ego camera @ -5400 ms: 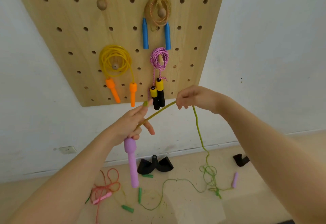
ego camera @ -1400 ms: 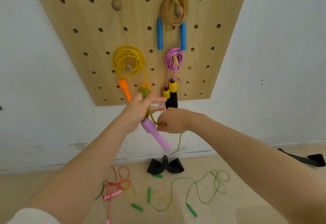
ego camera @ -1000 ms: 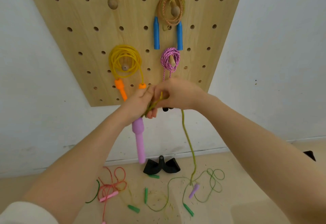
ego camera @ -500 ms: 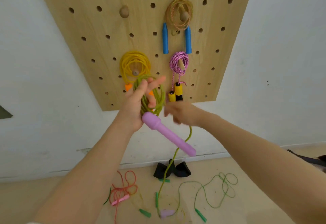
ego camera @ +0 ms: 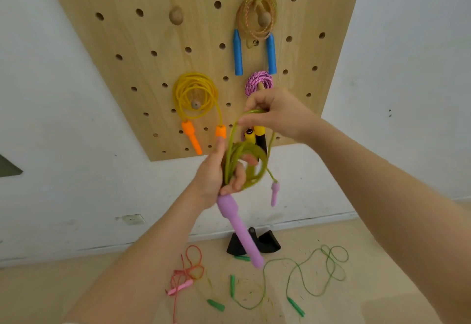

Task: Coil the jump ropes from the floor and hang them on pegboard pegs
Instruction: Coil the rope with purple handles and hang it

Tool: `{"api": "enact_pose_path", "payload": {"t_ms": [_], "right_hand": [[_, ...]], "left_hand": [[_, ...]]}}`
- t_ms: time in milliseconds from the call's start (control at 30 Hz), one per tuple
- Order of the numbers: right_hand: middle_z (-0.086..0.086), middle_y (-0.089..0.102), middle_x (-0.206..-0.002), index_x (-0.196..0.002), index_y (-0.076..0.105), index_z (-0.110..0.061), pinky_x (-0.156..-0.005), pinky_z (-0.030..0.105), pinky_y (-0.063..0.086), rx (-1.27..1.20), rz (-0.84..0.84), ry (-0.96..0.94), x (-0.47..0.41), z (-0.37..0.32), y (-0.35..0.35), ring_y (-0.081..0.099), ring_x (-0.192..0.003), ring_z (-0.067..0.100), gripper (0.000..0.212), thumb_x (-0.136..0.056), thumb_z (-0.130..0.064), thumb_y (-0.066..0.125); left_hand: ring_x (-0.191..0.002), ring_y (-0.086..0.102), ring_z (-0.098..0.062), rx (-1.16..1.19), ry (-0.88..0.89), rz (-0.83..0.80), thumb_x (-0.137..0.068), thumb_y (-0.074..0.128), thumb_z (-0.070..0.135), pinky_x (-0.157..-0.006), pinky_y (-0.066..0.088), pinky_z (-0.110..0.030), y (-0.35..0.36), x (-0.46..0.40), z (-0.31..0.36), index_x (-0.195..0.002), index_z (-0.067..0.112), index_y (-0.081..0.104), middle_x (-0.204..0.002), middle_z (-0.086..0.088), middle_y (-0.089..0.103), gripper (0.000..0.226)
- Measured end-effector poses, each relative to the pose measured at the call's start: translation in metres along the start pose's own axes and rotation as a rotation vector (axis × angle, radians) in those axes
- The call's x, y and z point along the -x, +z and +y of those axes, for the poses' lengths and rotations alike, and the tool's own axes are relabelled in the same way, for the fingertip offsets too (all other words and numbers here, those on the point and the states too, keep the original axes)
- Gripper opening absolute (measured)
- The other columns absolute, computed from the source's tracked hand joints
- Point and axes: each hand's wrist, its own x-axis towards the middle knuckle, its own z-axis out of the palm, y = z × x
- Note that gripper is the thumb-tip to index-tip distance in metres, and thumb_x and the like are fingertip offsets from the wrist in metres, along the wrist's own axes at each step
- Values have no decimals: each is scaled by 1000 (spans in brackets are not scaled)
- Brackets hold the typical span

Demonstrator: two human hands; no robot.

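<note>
Gone from the floor now is the rope's far end: the small purple handle (ego camera: 274,192), which lay down there half a second ago, dangles just right of the coil, and the right hand (ego camera: 276,113) has risen from below the coil to above it. From where I stand, the left hand (ego camera: 216,173) grips the bundled loops of the olive-green jump rope (ego camera: 244,160), fingers curled round the strands at the bottom of the coil, with the large purple handle (ego camera: 239,229) hanging beneath the fist and slanting down to the right. The right hand pinches the last loop at its top, thumb and fingers closed on the cord, holding it just above the bundle.

What the next move turns on is direction. The coil sits in front of the pegboard's (ego camera: 132,63) lower edge, its opening roughly facing the board, its long axis running up and down between the two hands. The one bare peg (ego camera: 175,15) is up and to the left, well above the hanging yellow rope (ego camera: 195,94), so I judge the left hand nearer to it. Both handles hang below, so they should trail clear as the coil goes up. Other ropes lie on the floor (ego camera: 382,298) yet to be gathered.
</note>
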Motion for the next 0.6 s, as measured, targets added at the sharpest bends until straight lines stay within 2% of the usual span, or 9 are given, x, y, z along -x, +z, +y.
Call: {"api": "enact_pose_path", "payload": {"t_ms": [67,100,200,233,300,367,433,533,600], "right_hand": [[6,54,-58,-77,60,5,-52,20,39,-33,116,56,2,16,-7,46,-49,6,32,-79,-25,71],[5,52,-58,-76,59,7,-54,18,39,-52,130,95,6,24,-7,45,-50,5,32,-82,-23,69],[5,52,-62,-76,61,2,-57,21,41,-31,53,248,25,44,3,45,-53,9,20,-90,-10,54],[2,50,-60,-75,62,-2,-53,19,38,-6,-30,313,32,46,7,42,-49,6,26,-93,-13,47],[0,43,-56,-78,62,-9,-49,21,33,11,-244,401,42,47,18,37,-45,9,38,-99,-26,35],[1,45,-60,-101,57,-8,-50,23,36,126,-462,460,46,46,23,37,-49,14,31,-100,-27,32],[1,42,-62,-121,44,-11,-53,24,37,169,-696,541,50,40,23,35,-50,15,27,-99,-21,33],[1,34,-60,-131,37,-15,-51,24,33,105,-966,644,56,28,12,27,-44,12,35,-98,-24,41],[1,40,-62,-119,50,-12,-49,23,36,258,-920,495,57,23,-6,32,-46,12,28,-94,-24,51]], "left_hand": [[-23,23,-5,187,30,-160,-72,12,74,-37,14,-19,17,1,9,-73,9,69,-28,2,39,87],[-23,24,-3,240,74,-219,-72,17,77,-36,14,-19,23,0,15,-74,11,71,-29,4,39,86],[-27,27,1,240,269,-293,-79,53,61,-36,18,-15,28,-7,32,-92,10,70,-35,9,45,55],[-28,27,1,213,308,-255,-82,56,52,-36,20,-13,27,-10,35,-98,7,66,-38,10,46,49],[-28,27,-1,150,335,-76,-91,50,38,-36,24,-13,27,-15,40,-102,4,58,-45,7,53,36],[-30,32,-4,90,328,165,-97,41,33,-36,30,-15,27,-21,39,-102,6,56,-58,4,66,31],[-35,45,-7,1,270,349,-100,36,28,-39,38,-18,30,-33,32,-99,9,52,-74,4,73,25],[-43,58,-9,-305,138,382,-99,42,26,-45,42,-19,37,-50,8,-93,13,45,-99,-7,71,14],[-50,59,-12,-541,36,311,-97,47,24,-47,44,-17,46,-53,-8,-101,11,45,-95,-6,69,14]]}}
